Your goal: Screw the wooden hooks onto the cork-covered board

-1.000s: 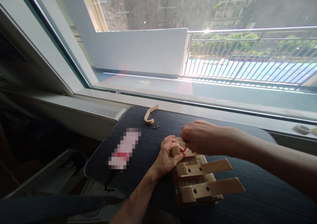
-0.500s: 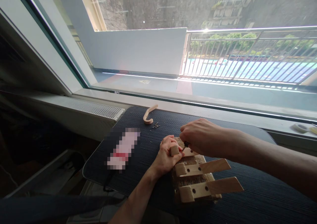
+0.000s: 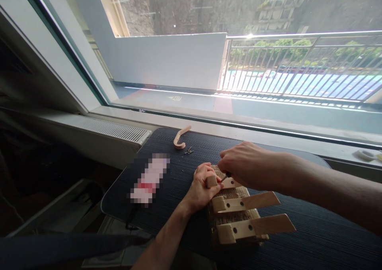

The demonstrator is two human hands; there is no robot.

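My left hand (image 3: 200, 189) is closed around the near end of a pale wooden hook (image 3: 231, 182), at the far end of a rough wooden board (image 3: 234, 216). Its thumb and fingers press by a screw position on that hook. In a fist, my right hand (image 3: 243, 162) grips a screwdriver (image 3: 227, 175), its shaft slanting down toward the left fingertips. Most of the handle is hidden in the fist. Two more wooden hooks, a middle one (image 3: 246, 201) and a near one (image 3: 256, 227), lie across the board with dark screw heads in them.
A loose wooden hook (image 3: 179, 139) and several screws (image 3: 188, 151) lie at the back of the dark table (image 3: 167, 218). A blurred pink-and-white item (image 3: 151, 180) is on the left. Behind are the window sill (image 3: 209, 136) and a vented ledge (image 3: 116, 128); a tape roll (image 3: 365, 155) sits at right.
My right fist has turned slightly and tipped the screwdriver lower. My left hand keeps its hold on the hook. The whole view has shifted a little.
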